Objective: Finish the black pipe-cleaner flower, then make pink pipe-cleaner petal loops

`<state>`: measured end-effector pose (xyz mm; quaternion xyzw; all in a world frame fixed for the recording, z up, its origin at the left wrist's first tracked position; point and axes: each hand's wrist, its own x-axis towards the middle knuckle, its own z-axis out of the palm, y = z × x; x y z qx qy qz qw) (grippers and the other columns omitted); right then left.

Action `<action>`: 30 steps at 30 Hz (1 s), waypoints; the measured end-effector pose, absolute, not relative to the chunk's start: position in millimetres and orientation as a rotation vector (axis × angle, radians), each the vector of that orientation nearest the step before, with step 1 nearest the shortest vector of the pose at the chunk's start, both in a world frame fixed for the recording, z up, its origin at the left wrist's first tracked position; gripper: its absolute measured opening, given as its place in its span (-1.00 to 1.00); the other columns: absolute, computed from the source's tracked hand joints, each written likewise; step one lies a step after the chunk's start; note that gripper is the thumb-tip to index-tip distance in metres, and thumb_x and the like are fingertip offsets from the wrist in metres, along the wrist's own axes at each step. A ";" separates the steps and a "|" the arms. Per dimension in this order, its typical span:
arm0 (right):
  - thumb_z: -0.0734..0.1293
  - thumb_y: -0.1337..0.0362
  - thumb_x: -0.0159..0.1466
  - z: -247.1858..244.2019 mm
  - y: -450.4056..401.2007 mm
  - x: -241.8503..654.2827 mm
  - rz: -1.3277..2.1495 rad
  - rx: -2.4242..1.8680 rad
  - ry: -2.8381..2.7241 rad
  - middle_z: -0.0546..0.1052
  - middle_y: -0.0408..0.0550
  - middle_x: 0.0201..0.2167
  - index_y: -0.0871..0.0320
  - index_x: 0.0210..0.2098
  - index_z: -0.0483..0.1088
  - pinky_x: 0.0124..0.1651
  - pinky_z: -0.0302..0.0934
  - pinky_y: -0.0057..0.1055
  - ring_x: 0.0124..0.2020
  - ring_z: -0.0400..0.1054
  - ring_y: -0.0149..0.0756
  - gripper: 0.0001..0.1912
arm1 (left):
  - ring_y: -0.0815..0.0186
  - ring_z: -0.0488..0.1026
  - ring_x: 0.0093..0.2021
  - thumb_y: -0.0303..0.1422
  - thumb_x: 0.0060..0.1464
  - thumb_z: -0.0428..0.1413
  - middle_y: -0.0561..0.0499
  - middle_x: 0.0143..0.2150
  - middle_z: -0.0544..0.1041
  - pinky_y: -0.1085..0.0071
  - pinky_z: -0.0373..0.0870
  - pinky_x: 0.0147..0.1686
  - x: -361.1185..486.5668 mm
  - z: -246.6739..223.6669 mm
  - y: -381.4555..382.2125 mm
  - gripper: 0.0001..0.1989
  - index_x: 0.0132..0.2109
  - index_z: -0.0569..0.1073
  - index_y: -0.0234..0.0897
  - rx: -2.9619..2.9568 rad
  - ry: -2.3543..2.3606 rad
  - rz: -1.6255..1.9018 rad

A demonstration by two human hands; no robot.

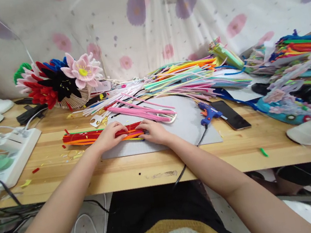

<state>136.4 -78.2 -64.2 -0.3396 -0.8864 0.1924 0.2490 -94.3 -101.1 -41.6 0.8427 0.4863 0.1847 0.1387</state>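
A bundle of red and orange pipe cleaners (83,137) lies lengthwise across the left part of a grey board (177,141) and onto the wooden table. My left hand (112,136) is closed around the middle of the bundle. At the bundle's right end, my right hand (154,131) grips it with curled fingers. Just behind my hands, a bunch of pink pipe cleaners (143,112) rests on the board. To the right of the board's middle lies a blue glue gun (210,111), its black cord running toward the table's front edge.
A black phone (231,114) lies beside the glue gun. Loose pipe cleaners (184,74) in many colours spread along the back. Fuzzy flowers (83,69) stand at the back left, near a white power strip (16,152). Plastic-wrapped bundles (301,50) fill the right side.
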 end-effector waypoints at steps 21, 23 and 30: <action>0.41 0.20 0.08 -69.7 -71.9 143.1 0.888 -0.711 -2.292 0.35 -0.05 -0.18 0.15 -0.31 0.45 0.01 0.21 -0.27 -0.13 0.29 -0.31 -0.79 | 0.20 0.32 -0.11 -0.09 -0.07 0.11 -0.05 -0.15 0.37 0.26 0.26 -0.04 -96.6 -41.6 -93.8 -0.58 -0.09 0.47 -0.21 2.367 1.445 0.385; 0.38 0.18 0.12 -69.6 -71.7 143.7 0.878 -0.702 -2.291 0.35 -0.04 -0.17 0.14 -0.36 0.48 0.07 0.18 -0.24 -0.08 0.29 -0.29 -0.84 | 0.23 0.33 -0.14 -0.05 0.00 0.03 -0.05 -0.20 0.38 0.28 0.27 -0.07 -96.0 -44.0 -92.1 -0.60 -0.13 0.50 -0.21 2.334 1.446 0.421; 0.35 0.23 0.15 -68.9 -68.0 147.6 0.937 -0.714 -2.327 0.35 -0.03 -0.10 0.13 -0.39 0.51 0.13 0.12 -0.26 0.00 0.26 -0.29 -0.88 | 0.25 0.34 -0.22 -0.07 -0.01 0.06 -0.02 -0.28 0.37 0.29 0.28 -0.14 -91.9 -54.4 -90.3 -0.66 -0.22 0.54 -0.18 2.356 1.565 0.532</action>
